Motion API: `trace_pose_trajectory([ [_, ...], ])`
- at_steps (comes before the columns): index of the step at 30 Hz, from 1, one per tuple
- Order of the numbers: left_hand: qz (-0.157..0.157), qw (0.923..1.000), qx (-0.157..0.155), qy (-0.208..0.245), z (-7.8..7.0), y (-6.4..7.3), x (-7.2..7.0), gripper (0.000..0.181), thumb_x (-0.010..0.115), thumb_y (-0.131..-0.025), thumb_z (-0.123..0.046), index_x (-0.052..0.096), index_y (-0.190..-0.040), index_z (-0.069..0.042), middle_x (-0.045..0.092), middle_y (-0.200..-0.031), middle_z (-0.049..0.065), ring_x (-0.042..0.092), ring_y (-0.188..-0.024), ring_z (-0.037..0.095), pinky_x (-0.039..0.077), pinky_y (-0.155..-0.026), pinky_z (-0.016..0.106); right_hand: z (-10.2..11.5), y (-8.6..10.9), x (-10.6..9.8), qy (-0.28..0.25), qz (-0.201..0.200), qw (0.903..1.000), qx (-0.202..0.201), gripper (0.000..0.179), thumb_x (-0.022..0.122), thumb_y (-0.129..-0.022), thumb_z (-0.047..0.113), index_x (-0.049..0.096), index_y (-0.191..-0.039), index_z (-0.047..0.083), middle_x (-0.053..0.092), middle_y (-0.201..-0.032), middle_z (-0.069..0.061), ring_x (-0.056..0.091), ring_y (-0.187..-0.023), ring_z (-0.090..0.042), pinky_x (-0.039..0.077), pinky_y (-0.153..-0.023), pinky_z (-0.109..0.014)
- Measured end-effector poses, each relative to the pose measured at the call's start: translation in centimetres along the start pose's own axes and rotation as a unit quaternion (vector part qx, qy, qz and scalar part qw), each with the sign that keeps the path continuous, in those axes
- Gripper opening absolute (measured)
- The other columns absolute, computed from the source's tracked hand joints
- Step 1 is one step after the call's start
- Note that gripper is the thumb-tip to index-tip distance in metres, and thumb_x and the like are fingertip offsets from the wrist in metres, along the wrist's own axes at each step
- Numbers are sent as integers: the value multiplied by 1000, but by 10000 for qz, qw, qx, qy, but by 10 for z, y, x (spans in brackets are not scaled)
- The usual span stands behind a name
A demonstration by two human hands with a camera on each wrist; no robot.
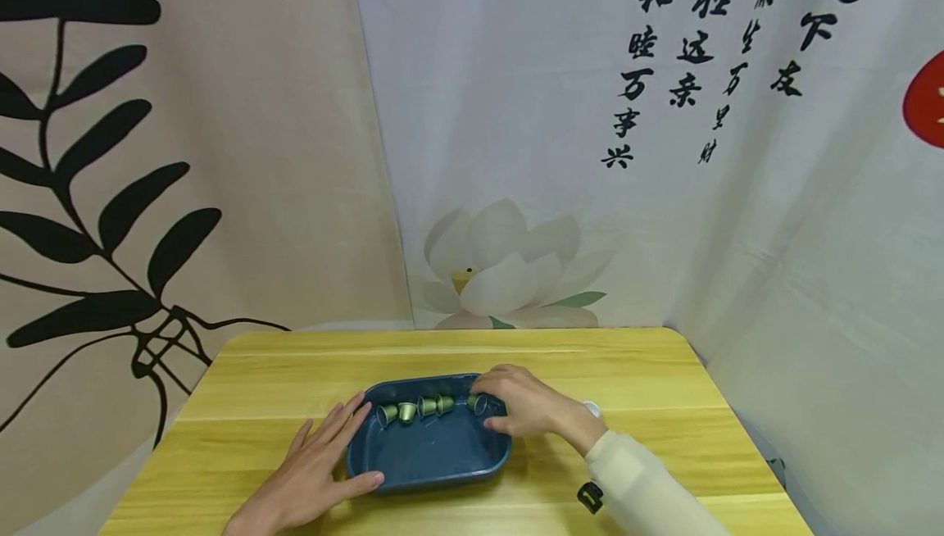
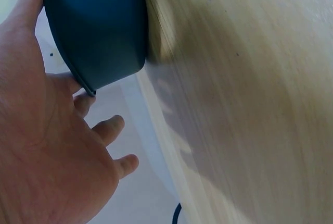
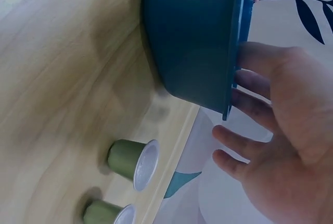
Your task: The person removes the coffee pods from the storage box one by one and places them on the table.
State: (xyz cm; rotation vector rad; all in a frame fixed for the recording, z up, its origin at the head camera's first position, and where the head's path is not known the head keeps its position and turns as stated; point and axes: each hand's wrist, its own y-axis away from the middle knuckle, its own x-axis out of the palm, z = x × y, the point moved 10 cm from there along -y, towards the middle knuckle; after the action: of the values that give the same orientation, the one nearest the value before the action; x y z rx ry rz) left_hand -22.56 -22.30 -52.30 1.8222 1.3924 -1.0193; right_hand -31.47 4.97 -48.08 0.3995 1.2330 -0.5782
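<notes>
Blue oven tray [image 1: 435, 461], lower ctr of frame, is touched at L end by L hand [image 1: 313, 470], fingers straight. Its R-most green coffee capsule [image 1: 476, 404] is reached by R hand [image 1: 527, 405], fingers bent; grip can't be told. Capsule positioning prob. underway; fine fingertip ctrl likely req'd next.

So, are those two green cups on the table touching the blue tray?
Apart. The right wrist view shows wooden tabletop between both green cups and the blue tray.
</notes>
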Motion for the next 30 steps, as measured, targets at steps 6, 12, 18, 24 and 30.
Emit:
trace_pose_trajectory([
  [6, 1, 10000, 7, -21, 0, -1, 0, 104, 73, -99, -74, 33, -180, -22, 23, -191, 9, 27, -172, 56, 15, -123, 95, 1, -8, 8, 268, 199, 9994, 27, 49, 85, -103, 24, 74, -149, 11, 73, -156, -5, 61, -154, -38, 48, -132, -58],
  [12, -5, 10000, 2, 34, 0, 0, 0, 104, 73, -100, -74, 33, -180, -23, 23, -191, 9, 26, -172, 56, 14, -124, 95, 6, -15, 14, 478, 280, 9984, -120, 46, 84, -103, 24, 76, -147, 12, 76, -151, -1, 67, -149, -30, 51, -129, -54],
  [18, -2, 10000, 2, 49, 1, 0, 0, 104, 73, -100, -74, 32, -181, -24, 22, -191, 10, 25, -172, 57, 13, -124, 95, 6, -19, 18, 508, 350, 9981, -85, 45, 84, -104, 23, 76, -147, 11, 76, -151, -2, 68, -148, -28, 51, -130, -55],
  [24, 2, 10000, -9, 49, 2, 0, 1, 104, 72, -99, -75, 32, -181, -24, 22, -191, 9, 25, -172, 57, 12, -124, 95, 4, -21, 22, 538, 354, 9979, -25, 43, 84, -103, 18, 77, -145, 12, 77, -149, -3, 71, -142, -26, 53, -127, -53],
  [30, -25, 10000, 14, 54, 2, 0, 1, 104, 72, -99, -75, 32, -181, -24, 22, -191, 8, 25, -172, 56, 12, -124, 95, 3, -22, 23, 639, 311, 9975, -10, 41, 81, -100, 8, 80, -141, 12, 80, -143, -2, 75, -135, -25, 57, -124, -51],
])
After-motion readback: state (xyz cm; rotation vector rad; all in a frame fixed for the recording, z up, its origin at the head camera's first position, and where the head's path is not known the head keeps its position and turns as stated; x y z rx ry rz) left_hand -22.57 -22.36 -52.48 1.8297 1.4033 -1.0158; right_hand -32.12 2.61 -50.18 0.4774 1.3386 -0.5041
